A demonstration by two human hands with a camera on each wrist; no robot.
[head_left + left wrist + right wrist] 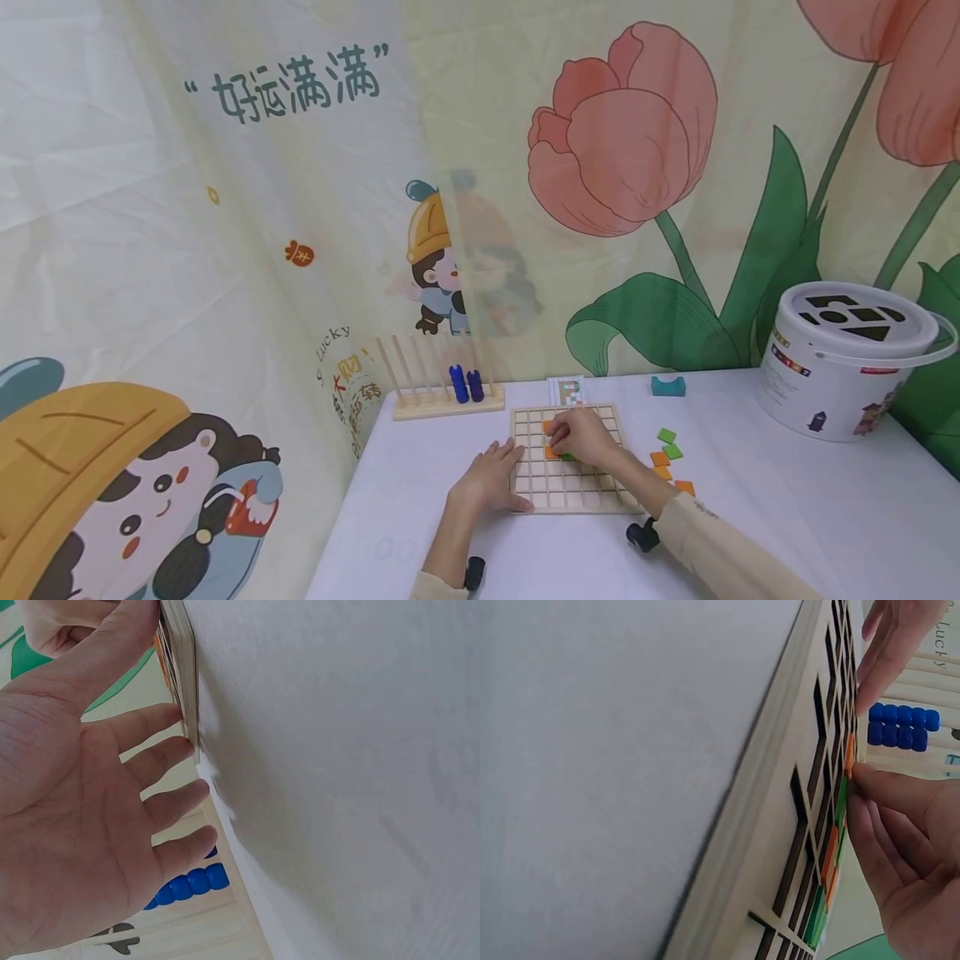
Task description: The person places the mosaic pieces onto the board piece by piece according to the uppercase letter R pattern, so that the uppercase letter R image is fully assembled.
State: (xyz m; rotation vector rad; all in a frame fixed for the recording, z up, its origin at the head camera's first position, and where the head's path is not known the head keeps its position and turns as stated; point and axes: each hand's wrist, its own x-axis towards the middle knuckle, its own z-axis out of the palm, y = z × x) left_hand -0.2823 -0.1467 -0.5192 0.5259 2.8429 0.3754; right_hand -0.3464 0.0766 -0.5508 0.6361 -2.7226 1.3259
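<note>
A light wooden grid board (pixel 536 497) lies on the white table. My left hand (pixel 489 477) rests along its left side, thumb at the near corner. In the left wrist view the left hand (pixel 90 802) has its fingers spread, two fingertips right at the board's edge (pixel 187 682). Over the upper middle squares, my right hand (pixel 583 436) has thumb and fingertips brought together at a small square tile; the fingers mostly hide it. Orange tiles (pixel 848 754) and green tiles (pixel 841 801) sit in the squares by the right hand (pixel 907 840).
Loose green tiles (pixel 667 436) and orange tiles (pixel 683 487) lie right of the board. Behind it are a patterned card (pixel 567 390) and a pegged wooden rack (pixel 442 406) with blue beads. A teal block (pixel 667 386) and a lidded white bucket (pixel 821 392) stand at the back right.
</note>
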